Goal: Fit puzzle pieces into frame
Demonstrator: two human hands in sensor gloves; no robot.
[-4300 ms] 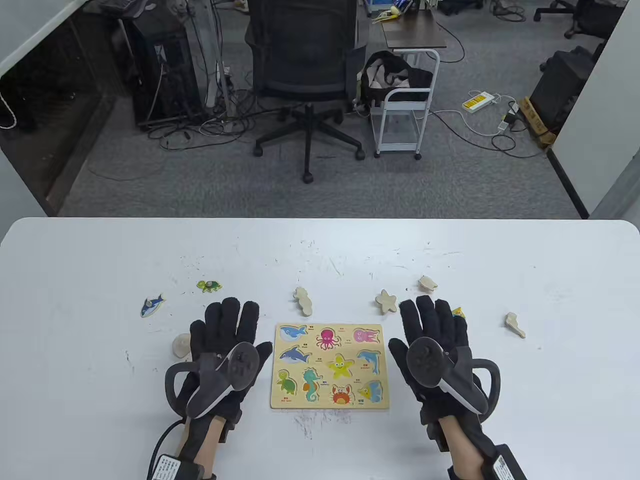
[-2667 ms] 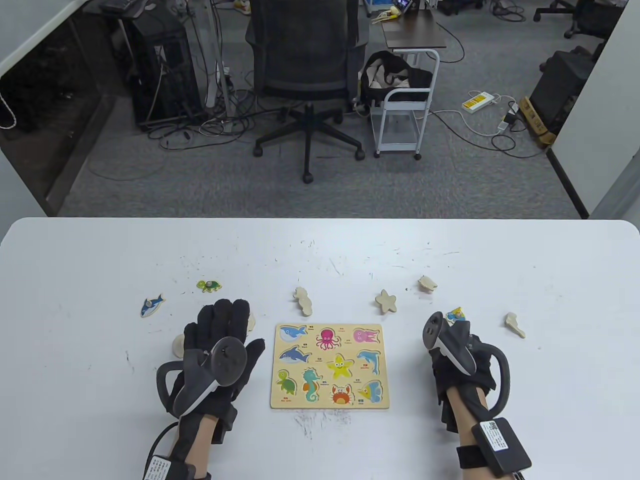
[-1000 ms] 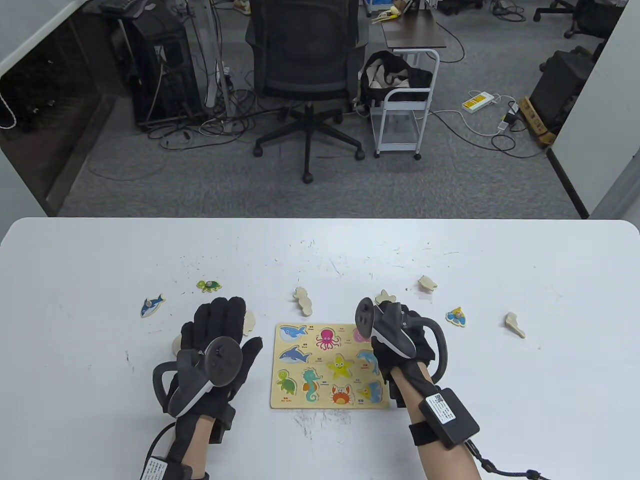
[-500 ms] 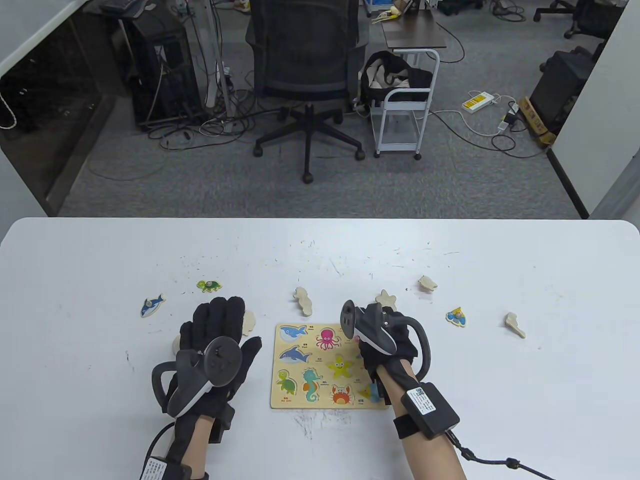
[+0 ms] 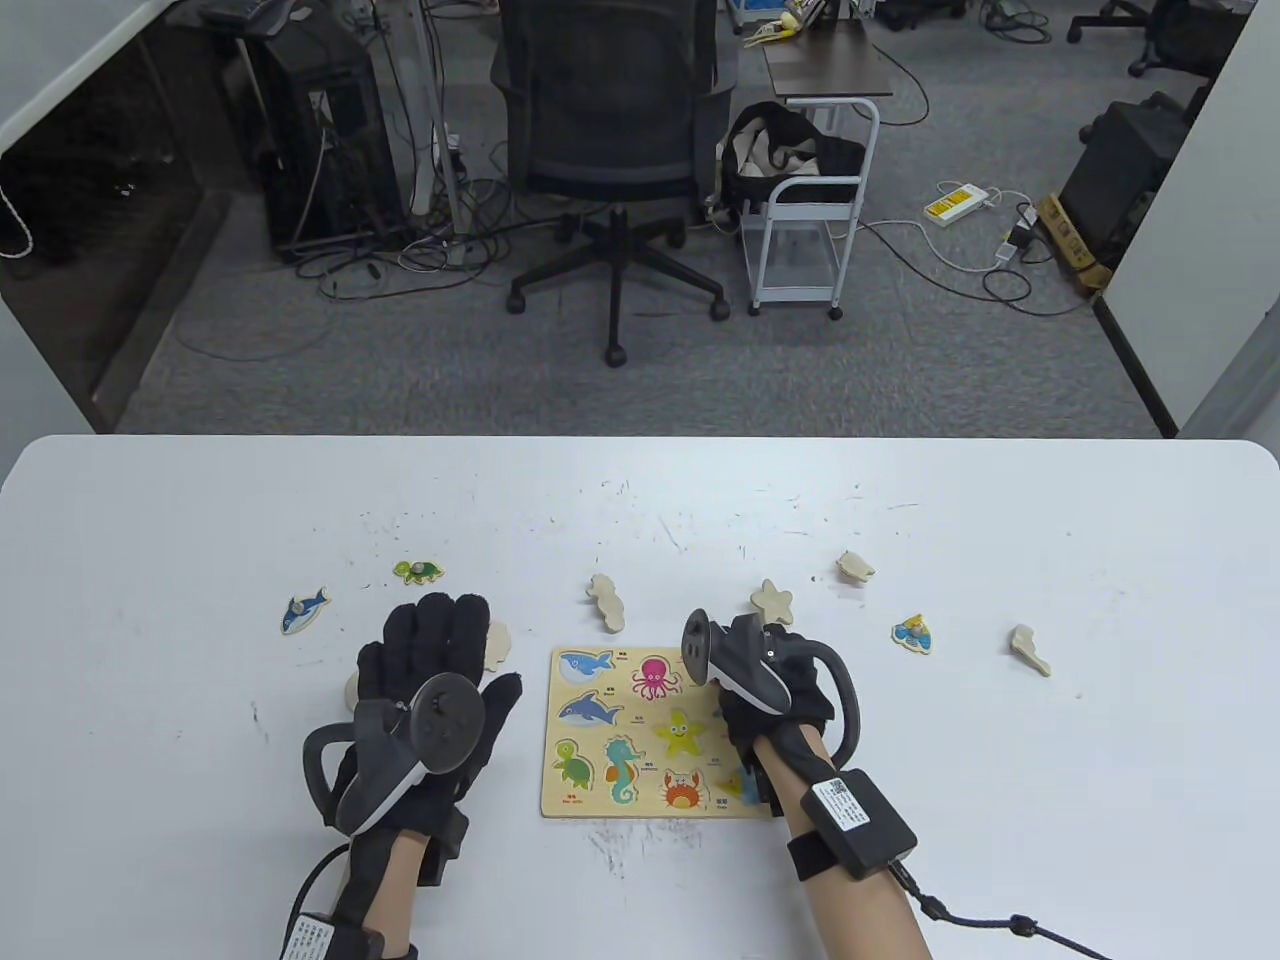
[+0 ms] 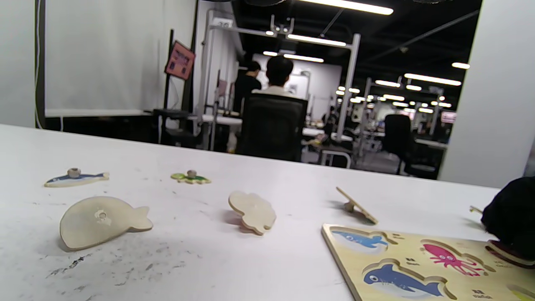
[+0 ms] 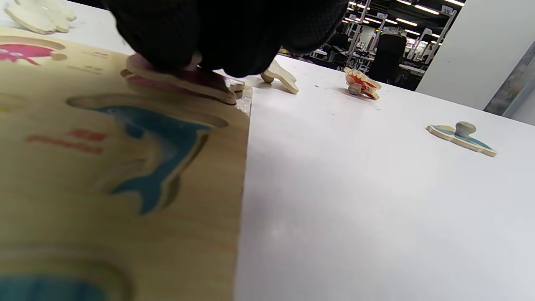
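right hand over the top right corner of the puzzle frame, palm down, fingers curled onto a wooden piece. in the right wrist view the piece sits tilted over the top right recess, just above the dolphin recess, not seated flat. its picture is hidden under the glove; only a pink edge shows.

left hand flat on the table just left of the frame, fingers straight and together, gripping nothing.

loose pieces counted on the table: 8. 3 painted side up: blue fish, green turtle, and a blue and yellow piece to the right. 5 bare wood side up: seahorse shape, starfish shape, a small piece beyond it, a long piece far right, and a whale shape at the left hand. a 9th, bare wood, lies beside the left fingers, mostly covered in the table view.

the frame's right column is hidden by the right hand and its tracker.
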